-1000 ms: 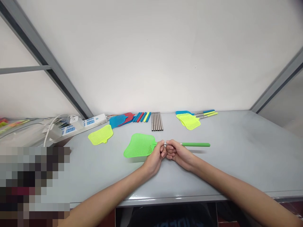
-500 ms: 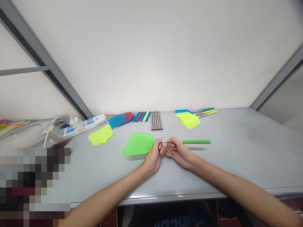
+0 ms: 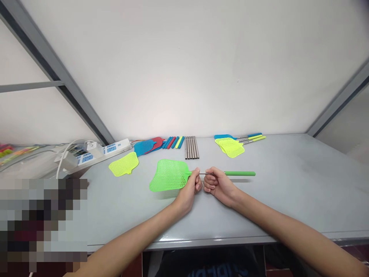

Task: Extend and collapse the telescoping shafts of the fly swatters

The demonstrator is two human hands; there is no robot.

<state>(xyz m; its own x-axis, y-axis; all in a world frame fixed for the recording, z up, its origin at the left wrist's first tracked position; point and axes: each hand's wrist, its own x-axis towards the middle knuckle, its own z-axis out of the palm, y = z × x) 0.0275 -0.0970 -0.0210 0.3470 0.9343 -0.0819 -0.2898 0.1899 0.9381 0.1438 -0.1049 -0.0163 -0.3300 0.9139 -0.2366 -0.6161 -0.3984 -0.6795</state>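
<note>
A green fly swatter point(image 3: 170, 175) is held level above the table, its perforated head to the left and its green grip to the right. My left hand point(image 3: 192, 188) is closed around the joint where the head meets the metal rod. Close beside it, my right hand point(image 3: 219, 185) is closed on the rod just short of the grip. A short piece of bare metal shows between the two fists.
On the grey table point(image 3: 288, 184) lie a yellow swatter head point(image 3: 124, 164), blue heads point(image 3: 143, 147), a red head point(image 3: 158, 143), several coloured grips point(image 3: 173, 142), metal tubes point(image 3: 191, 148) and whole swatters point(image 3: 234, 147). A power strip point(image 3: 115, 147) sits at the left.
The swatter's head has tipped slightly, showing its holes more openly. Both hands keep their grip, with slightly more rod showing between them. The view has shifted a little.
</note>
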